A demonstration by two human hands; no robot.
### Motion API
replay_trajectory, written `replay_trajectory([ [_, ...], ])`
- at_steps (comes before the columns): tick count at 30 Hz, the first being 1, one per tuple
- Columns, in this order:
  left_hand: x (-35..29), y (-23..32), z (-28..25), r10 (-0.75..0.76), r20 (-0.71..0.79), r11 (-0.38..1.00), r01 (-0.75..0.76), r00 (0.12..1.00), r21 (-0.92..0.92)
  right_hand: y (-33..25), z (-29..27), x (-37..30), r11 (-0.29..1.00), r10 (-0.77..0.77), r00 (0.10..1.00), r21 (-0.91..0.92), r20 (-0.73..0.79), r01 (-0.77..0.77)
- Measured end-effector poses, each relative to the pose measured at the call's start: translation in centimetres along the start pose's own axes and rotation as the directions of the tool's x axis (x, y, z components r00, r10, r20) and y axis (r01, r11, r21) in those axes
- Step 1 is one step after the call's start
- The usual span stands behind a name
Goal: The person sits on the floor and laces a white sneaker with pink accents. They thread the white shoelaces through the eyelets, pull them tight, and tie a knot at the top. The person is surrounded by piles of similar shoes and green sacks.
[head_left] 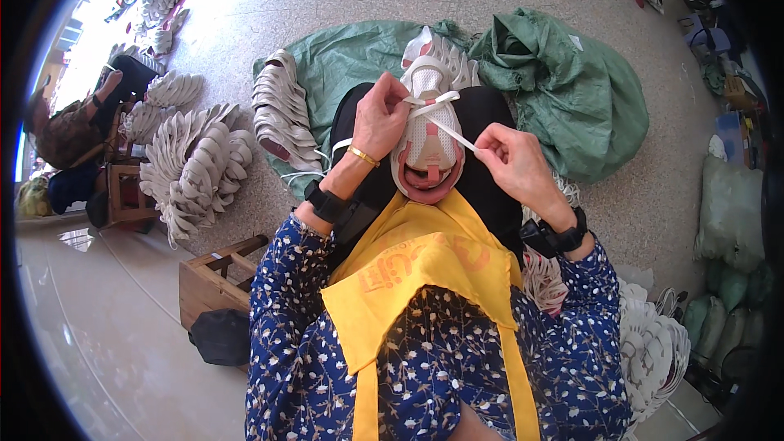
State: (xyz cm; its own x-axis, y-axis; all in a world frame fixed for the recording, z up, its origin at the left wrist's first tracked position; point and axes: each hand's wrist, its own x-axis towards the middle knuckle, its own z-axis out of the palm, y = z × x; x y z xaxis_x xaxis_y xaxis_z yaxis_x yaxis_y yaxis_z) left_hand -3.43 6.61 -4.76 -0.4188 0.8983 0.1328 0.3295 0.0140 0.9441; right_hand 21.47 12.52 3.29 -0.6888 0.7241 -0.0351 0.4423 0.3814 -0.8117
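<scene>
A white and pink shoe upper [425, 143] rests on my lap between my knees, its pink-lined opening facing me. White shoelace [441, 124] crosses over the middle of it. My left hand [382, 118] is closed in a pinch on the lace at the upper left side of the shoe. To the right of the shoe, my right hand [514, 162] pinches a stretched end of the same lace between thumb and fingers. A yellow apron [425, 253] lies over my lap just below the shoe.
Green sacks [563, 98] lie ahead of my knees. Stacked shoe uppers [282, 110] sit left of my legs, with more piles [196, 167] farther left. A wooden stool [214, 282] stands by my left elbow. Another person [82, 118] sits at far left.
</scene>
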Motion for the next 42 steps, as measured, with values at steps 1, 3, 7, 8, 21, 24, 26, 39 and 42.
replay_trajectory([
  [1,0.0,0.0,0.0,0.009,0.008,1.000,-0.009,1.000,0.004,0.2,-0.3,-0.4,1.000,-0.002,1.000,0.009,-0.005,0.002],
  [3,-0.2,0.0,0.0,0.024,0.020,1.000,-0.024,1.000,0.015,0.1,-1.1,-1.4,1.000,0.010,1.000,-0.005,-0.014,-0.010],
  [7,-0.8,0.7,-0.4,0.040,0.051,0.999,-0.039,0.998,-0.021,2.4,-2.8,-3.9,0.987,0.132,0.990,0.084,0.046,-0.135],
  [8,-1.2,0.9,-0.5,0.044,0.055,0.998,-0.042,0.997,-0.036,2.9,-2.7,-4.1,0.979,0.159,0.985,0.121,0.060,-0.165],
  [21,-2.4,3.3,-1.3,0.117,0.072,0.974,-0.128,0.991,0.185,2.6,2.0,2.9,0.975,0.020,0.989,0.224,-0.146,0.013],
  [24,-2.4,4.8,-1.3,0.016,0.077,0.983,-0.029,0.997,0.179,3.5,2.6,5.5,0.984,-0.025,0.976,0.166,-0.218,0.062],
  [26,-2.3,4.3,-1.2,0.026,0.075,0.986,-0.038,0.997,0.164,4.0,3.0,6.7,0.985,-0.033,0.971,0.159,-0.238,0.072],
  [39,-1.3,4.4,-1.7,-0.075,0.149,0.956,0.029,0.986,0.291,4.3,3.8,7.3,0.979,-0.048,0.960,0.176,-0.277,0.100],
  [42,-1.2,5.0,-1.8,-0.066,0.167,0.957,0.015,0.984,0.290,3.8,3.7,7.2,0.985,-0.056,0.966,0.142,-0.253,0.094],
])
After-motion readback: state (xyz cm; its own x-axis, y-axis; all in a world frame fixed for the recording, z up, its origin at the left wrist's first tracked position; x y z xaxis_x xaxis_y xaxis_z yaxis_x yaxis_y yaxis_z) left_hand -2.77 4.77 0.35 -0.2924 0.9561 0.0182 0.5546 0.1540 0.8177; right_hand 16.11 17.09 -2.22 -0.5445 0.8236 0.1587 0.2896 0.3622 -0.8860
